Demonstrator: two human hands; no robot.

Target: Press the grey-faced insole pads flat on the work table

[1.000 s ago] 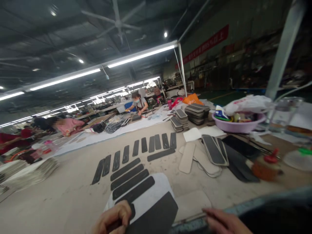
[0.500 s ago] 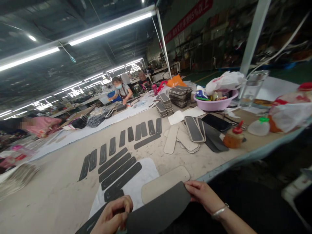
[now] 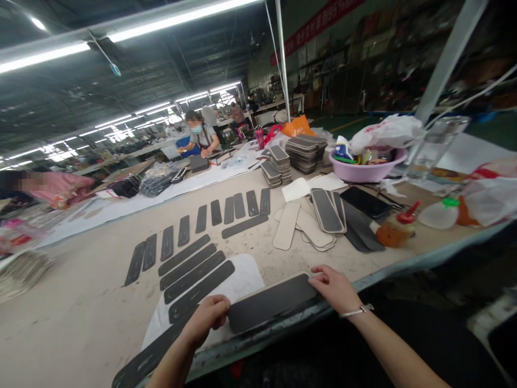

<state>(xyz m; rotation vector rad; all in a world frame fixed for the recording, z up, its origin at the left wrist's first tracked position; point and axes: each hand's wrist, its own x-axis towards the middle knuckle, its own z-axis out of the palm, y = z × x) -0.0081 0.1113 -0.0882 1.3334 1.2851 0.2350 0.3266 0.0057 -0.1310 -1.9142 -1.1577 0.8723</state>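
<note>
A dark grey rounded panel (image 3: 272, 303) lies along the table's front edge, over a beige panel whose pale rim shows along its far side. My left hand (image 3: 209, 319) pinches its left end. At the right end, the fingers of my right hand (image 3: 333, 288) are closed on the far corner. A bracelet (image 3: 359, 311) circles my right wrist. Left of the panel, several dark strips with shiny streaks (image 3: 202, 291) rest partly on a white sheet (image 3: 246, 275). Part of one strip is hidden behind my left forearm.
Beige and grey panels (image 3: 287, 226) lie loosely to the right, near a bottle of amber liquid (image 3: 393, 231) and a dark phone (image 3: 365, 202). Behind them stand stacked panels (image 3: 306, 153) and a purple basin (image 3: 367, 171). A masked person (image 3: 200, 137) works farther along the table.
Both hands have moved forward and lowered the grey panel from a raised, tilted position over the beige panel, now mostly covered. The camera view has shifted slightly.
</note>
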